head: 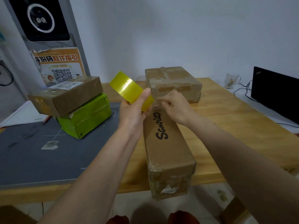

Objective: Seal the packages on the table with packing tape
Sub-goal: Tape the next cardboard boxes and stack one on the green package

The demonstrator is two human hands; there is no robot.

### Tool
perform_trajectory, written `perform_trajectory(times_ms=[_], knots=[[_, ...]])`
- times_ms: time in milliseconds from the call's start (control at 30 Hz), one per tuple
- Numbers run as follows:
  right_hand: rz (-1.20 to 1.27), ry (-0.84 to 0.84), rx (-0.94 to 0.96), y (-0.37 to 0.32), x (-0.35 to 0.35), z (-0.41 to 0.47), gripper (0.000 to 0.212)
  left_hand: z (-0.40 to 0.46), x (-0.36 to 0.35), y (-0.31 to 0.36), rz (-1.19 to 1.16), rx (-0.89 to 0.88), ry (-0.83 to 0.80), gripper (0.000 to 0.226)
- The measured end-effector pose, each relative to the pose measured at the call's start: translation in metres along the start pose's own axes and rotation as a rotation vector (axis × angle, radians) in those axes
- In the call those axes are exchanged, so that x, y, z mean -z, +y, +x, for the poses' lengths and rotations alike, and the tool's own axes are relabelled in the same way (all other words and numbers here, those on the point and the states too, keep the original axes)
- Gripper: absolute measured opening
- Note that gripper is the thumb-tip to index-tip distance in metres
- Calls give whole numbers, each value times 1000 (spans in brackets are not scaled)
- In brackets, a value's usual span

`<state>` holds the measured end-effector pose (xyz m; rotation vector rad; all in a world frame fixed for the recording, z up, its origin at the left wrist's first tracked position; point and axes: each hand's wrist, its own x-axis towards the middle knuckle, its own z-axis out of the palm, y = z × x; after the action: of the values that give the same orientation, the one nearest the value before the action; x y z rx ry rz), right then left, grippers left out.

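The roll of yellow packing tape [131, 91] is held up in the air over the far end of the long cardboard box [166, 143], tilted so its shiny band faces the camera. The left hand [134, 110] grips the roll, thumb on the near rim and fingers curled behind it. The right hand [173, 105] sits just beside the roll's right edge with its fingertips pinched together, apparently on the free end of the tape, though the strip itself is too clear to make out. This looks like the start of a sealing pass: finding and peeling the tape end before laying it on the long box, which lies lengthwise on the wooden table [234, 120] and overhangs its near edge. The next move likely calls for drawing out a length and pressing it along the box's seam. Farther back stands a squarish brown box [173, 83] already patched with tape; to the left, a brown parcel [68, 96] rests on a green box [87, 117] upon a grey mat [32, 159]. A glass mug [231, 80] and a dark monitor [275, 92] stand at far right.
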<state>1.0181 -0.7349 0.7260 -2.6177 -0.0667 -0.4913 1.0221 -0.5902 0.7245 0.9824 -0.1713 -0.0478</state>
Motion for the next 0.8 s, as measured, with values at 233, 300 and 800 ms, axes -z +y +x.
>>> perform_trajectory(times_ms=[233, 300, 800], knots=[[1145, -101, -246, -9, 39, -1, 54, -3, 0, 49, 460, 140, -603, 71], [1206, 21, -353, -8, 41, -4, 50, -5, -4, 58, 534, 170, -714, 72], [1330, 424, -385, -11, 59, -19, 27, -23, -8, 37, 229, 514, -232, 12]])
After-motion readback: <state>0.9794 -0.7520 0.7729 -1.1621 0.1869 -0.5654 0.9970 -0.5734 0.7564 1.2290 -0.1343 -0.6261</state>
